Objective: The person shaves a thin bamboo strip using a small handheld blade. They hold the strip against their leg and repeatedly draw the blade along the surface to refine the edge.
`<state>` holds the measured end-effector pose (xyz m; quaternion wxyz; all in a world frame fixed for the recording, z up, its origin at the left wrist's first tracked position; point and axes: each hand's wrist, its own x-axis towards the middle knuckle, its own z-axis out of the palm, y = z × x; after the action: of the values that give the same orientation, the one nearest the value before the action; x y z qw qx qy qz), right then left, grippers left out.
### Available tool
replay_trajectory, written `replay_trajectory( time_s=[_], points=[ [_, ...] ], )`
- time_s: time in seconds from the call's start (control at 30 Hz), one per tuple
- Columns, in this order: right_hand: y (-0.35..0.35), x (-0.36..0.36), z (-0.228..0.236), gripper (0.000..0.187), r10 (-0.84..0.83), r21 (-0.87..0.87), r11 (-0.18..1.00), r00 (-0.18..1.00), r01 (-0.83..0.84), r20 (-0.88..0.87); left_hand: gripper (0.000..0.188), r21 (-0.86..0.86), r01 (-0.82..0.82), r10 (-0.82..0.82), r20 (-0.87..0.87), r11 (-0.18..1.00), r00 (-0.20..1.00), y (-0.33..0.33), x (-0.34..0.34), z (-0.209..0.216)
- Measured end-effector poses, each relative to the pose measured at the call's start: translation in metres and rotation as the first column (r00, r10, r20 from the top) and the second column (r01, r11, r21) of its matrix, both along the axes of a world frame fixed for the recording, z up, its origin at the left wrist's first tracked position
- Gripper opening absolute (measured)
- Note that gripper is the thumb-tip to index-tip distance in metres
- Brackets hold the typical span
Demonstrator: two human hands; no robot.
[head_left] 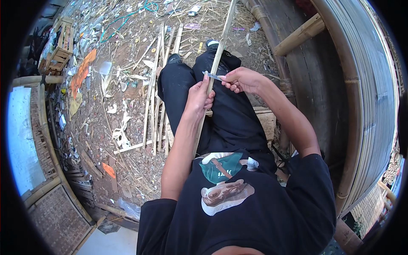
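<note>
My left hand (199,97) is closed around a long, pale bamboo strip (225,36), its thumb pointing up along the edge. The strip slants from my lap, between my legs, up past the far edge of the view. In my right hand (243,80) is a small knife (214,76), pinched in the fingers. Its short silvery blade lies across the strip, just beyond the left thumb. The knife's handle is mostly hidden by my right fingers.
Several cut bamboo strips (153,91) lie on the littered ground left of my legs. A wooden crate (62,46) stands at the far left. On the right runs a bamboo-framed structure (356,97). Under me shows a wooden seat (267,121).
</note>
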<state>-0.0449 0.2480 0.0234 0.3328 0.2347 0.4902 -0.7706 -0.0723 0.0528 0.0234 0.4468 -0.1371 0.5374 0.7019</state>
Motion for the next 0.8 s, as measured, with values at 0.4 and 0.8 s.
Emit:
replay_trajectory(
  time_s=[0.4, 0.8],
  points=[
    [0.001, -0.005, -0.006, 0.016, -0.047, -0.052, 0.997, 0.995, 0.052, 0.093, 0.038, -0.072, 0.032, -0.036, -0.048, 0.997, 0.998, 0.002, -0.002, -0.001],
    [-0.008, -0.004, -0.010, 0.019, -0.140, 0.093, 0.985, 0.988, 0.146, -0.064, 0.041, -0.197, 0.025, -0.037, -0.056, 0.980, 0.998, 0.009, -0.008, 0.000]
  ],
)
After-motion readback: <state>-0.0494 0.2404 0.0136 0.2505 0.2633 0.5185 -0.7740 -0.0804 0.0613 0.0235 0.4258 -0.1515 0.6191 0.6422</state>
